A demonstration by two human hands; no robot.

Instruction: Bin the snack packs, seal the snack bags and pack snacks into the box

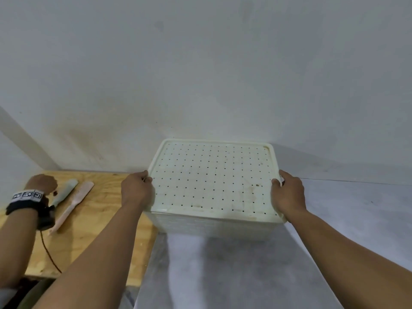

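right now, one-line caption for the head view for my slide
Left hand and right hand grip opposite edges of the perforated white lid on a box.

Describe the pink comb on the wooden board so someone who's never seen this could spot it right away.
Find the plywood board left of the white lidded box. Two long items lie on it side by side, slanting; the pink comb is the right one, nearer the box. Its neighbour is pale green and thicker.

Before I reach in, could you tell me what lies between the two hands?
In the head view, only the box's perforated lid spans between the left hand and right hand.
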